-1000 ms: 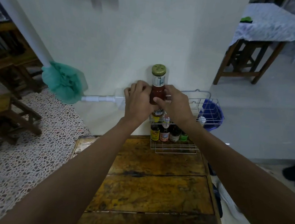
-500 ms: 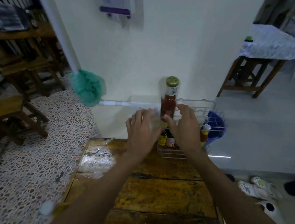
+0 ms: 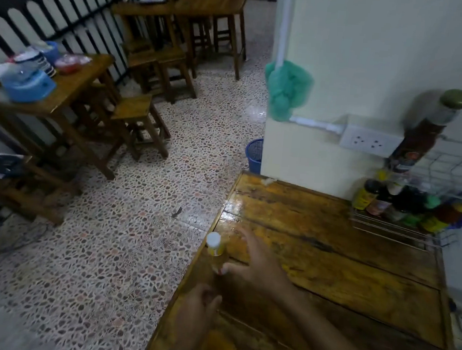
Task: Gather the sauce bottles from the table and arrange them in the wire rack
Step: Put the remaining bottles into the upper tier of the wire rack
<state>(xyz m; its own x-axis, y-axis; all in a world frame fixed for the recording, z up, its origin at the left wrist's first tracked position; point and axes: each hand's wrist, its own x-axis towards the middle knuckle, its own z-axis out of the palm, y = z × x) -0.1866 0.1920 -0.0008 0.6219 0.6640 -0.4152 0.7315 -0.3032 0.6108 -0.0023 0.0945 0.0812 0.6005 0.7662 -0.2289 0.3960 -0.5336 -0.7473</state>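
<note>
Small eatery, wooden tables [image 3: 180,5] and stools [image 3: 135,110], condiment rack [image 3: 416,216], terrazzo floor [image 3: 124,235]

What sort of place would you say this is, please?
Probably a small, simple eatery: several wooden tables with stools, a wire rack of sauce bottles on this table, and a terrazzo floor.

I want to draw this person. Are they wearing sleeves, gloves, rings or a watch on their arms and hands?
No. The left hand and right hand are bare, with no gloves. Both forearms are uncovered as far as the picture shows, with no sleeve edge in view. I see no watch or ring, though the picture is blurry.
</note>
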